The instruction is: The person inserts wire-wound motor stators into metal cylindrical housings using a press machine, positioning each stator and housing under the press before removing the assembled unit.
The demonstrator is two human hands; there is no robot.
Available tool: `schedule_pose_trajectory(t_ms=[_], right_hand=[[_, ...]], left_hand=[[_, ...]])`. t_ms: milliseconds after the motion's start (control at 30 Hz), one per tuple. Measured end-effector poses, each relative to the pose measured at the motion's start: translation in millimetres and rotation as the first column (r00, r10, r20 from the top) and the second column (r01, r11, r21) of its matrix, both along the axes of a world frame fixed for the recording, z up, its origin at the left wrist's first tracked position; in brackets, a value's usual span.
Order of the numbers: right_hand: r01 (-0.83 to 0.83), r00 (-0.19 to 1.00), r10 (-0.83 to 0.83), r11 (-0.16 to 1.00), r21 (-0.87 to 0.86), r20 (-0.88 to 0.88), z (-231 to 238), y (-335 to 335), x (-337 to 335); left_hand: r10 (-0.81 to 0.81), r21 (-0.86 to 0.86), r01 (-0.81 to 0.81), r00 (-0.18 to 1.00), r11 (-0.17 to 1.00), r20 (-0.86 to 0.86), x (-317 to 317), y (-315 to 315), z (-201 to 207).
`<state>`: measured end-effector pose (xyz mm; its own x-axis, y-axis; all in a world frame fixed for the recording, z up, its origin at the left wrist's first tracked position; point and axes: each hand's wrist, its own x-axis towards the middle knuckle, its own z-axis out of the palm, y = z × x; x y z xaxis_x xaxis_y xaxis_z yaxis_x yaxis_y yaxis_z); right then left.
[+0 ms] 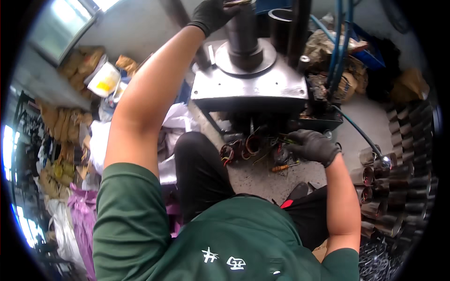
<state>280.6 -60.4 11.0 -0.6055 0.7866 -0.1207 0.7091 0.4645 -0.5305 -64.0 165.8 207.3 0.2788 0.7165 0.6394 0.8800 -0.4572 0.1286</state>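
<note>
My left hand (209, 17), in a dark glove, reaches up to the top of an upright dark metal cylinder (243, 35). Its fingers close on the edge of a shiny round metal part (238, 3), which the upper rim of the view cuts off. The cylinder stands on a round plate (225, 60) on a steel press table (253, 86). My right hand (311, 146), also gloved, is below the table's front edge at the right. Its fingers are curled together beside a thin greenish piece; what they hold, if anything, I cannot make out.
Dark metal sleeves (398, 187) are stacked at the right, near a lamp on a flexible arm (384, 162). Copper-wound coils (253, 144) and an orange-handled tool (280, 167) lie under the press. Blue hoses (338, 51) hang at the right. Sacks and a white bucket (104, 80) are at the left.
</note>
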Motion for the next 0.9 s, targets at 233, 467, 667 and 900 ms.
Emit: schedule_pose_trajectory(t_ms=[233, 467, 667, 900], right_hand=[[0.034, 0.955, -0.092, 0.979, -0.203, -0.28, 11.1, -29.0, -2.7], [-0.018, 0.974, -0.018, 0.987, -0.159, -0.225, -7.0, -16.4, 54.5], [0.078, 0.983, -0.14, 0.907, -0.414, -0.122, -83.6, -9.0, 111.0], [0.334, 0.911, -0.413, 0.737, -0.587, 0.0, -68.5, 11.6, 79.1]], left_hand=[[-0.119, -0.237, 0.366, 0.729, 0.9, 0.674, -110.1, -229.9, -136.0], [0.733, -0.744, -0.186, 0.433, 0.642, 0.525, -188.8, -537.3, -324.6], [0.963, -0.974, 0.165, -0.247, 0.155, 0.111, -193.1, -684.9, -499.2], [0.933, -0.945, -0.24, -0.336, -0.221, -0.133, -327.2, -793.0, -565.8]])
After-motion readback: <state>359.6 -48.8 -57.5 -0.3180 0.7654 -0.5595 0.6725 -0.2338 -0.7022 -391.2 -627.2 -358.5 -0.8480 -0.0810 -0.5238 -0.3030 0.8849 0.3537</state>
